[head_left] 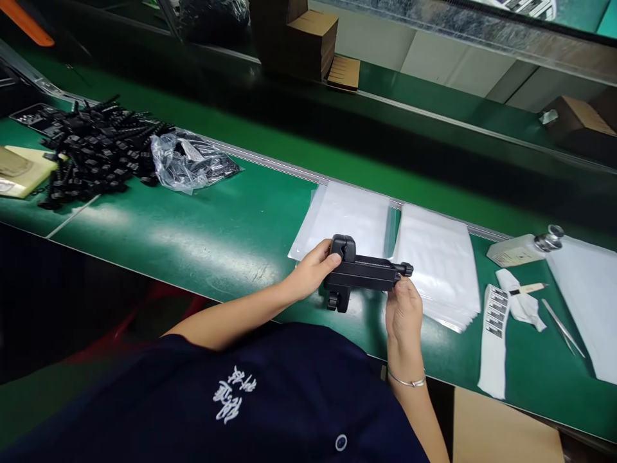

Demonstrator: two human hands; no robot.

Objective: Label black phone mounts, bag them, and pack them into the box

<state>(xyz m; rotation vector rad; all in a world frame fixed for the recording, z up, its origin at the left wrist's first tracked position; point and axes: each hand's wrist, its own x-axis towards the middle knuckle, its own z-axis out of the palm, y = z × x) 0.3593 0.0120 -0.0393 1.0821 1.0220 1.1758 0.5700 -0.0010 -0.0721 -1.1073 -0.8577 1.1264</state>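
Glare flares across the green worktop [250, 218], a smaller patch gleaming further left! Broad, dark shadow cuts along the rear green surface [270, 141]; the clear plastic bag [193, 164] glints, the black clamp holder [364, 275] reads crisp, and low at left a red shape [135, 318] sinks into murk.

A single camera, worn on the person's head, looks forward and steeply down past the chest, so the navy shirt [289, 392] fills the lower left and middle of the frame. The left hand [312, 270] and right hand [403, 305] sit near the centre, at close range. The view is wide and rolled: the tabletop [207, 225] slants from upper left to lower right, running out at both sides. Farther off, an upper shelf [482, 48] crosses the top right corner.
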